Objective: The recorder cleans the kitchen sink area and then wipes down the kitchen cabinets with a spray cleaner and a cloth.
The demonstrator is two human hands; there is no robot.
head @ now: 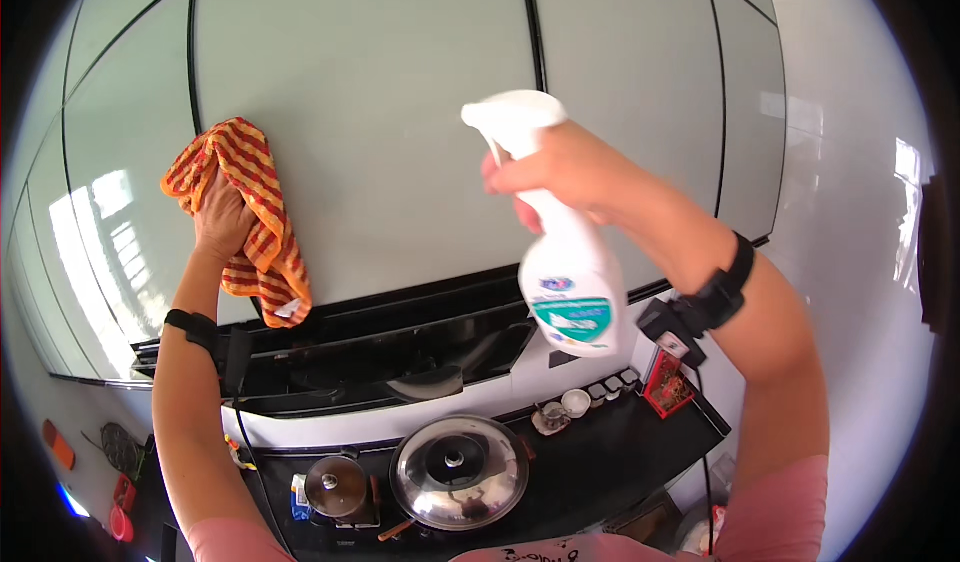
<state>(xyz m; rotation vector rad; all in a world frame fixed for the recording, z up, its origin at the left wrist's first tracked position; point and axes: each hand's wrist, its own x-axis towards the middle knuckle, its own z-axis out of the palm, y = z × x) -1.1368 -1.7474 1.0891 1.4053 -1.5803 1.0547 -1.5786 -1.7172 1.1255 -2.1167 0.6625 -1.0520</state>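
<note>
My left hand [225,217] holds an orange and red striped cloth [262,209] against the glossy pale cabinet doors [367,127], near a dark vertical seam. The cloth hangs in folds, its lower end over the black strip under the doors. My right hand [551,164] grips a white spray bottle [570,277] by its neck, just below the trigger head, in front of the cabinet. The bottle is upright with a slight tilt, and its nozzle points left. Its body bears a green and white label. My right hand is slightly blurred.
A black range hood [375,367] runs below the cabinets. Under it, a wok with a domed metal lid [460,472] and a small lidded pot [337,487] stand on the stove. Small jars [598,392] and a red box [667,389] are at the counter's right. Cables hang from both wrist straps.
</note>
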